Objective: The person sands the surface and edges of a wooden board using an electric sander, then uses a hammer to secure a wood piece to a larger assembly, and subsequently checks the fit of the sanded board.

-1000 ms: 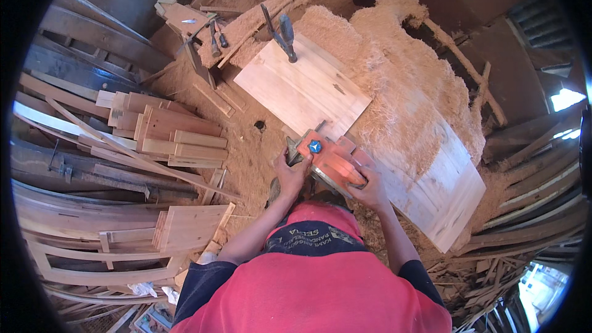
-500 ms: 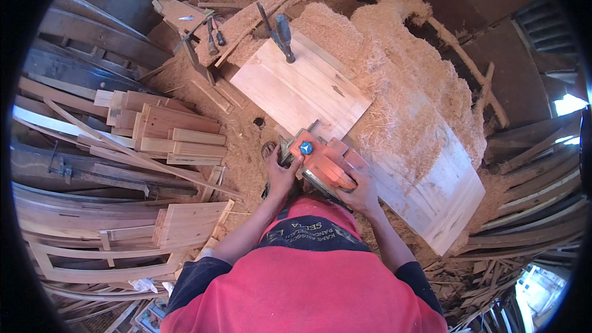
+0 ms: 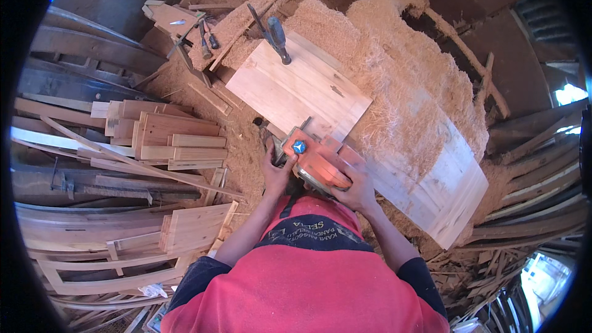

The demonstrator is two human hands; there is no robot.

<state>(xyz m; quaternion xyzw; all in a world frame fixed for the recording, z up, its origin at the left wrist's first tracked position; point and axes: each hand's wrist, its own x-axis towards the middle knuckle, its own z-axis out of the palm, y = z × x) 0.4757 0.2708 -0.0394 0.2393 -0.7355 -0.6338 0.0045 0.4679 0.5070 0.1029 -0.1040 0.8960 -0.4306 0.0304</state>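
Note:
An orange electric hand planer (image 3: 320,157) with a blue front knob (image 3: 299,147) is held tilted in front of my body. My right hand (image 3: 359,192) is closed around its rear handle. My left hand (image 3: 277,172) grips its front left side, thumb near the knob and fingers partly hidden behind the edge. Just beyond the planer lies a pale wooden panel (image 3: 296,83), its near edge close to the tool. A clamp with a dark blue handle (image 3: 277,34) stands on the panel's far left part. The planer's underside and blade are hidden.
Wood shavings (image 3: 394,86) are heaped over a second pale panel (image 3: 453,191) at right. Stacked boards (image 3: 179,132) and wooden frames (image 3: 111,280) fill the left. Hand tools (image 3: 206,37) lie on a stand at the far left. Curved timber strips (image 3: 530,209) line the right.
The whole view has shifted slightly. The planer and both hands have moved a little to the left relative to the panel, with both hands keeping their hold.

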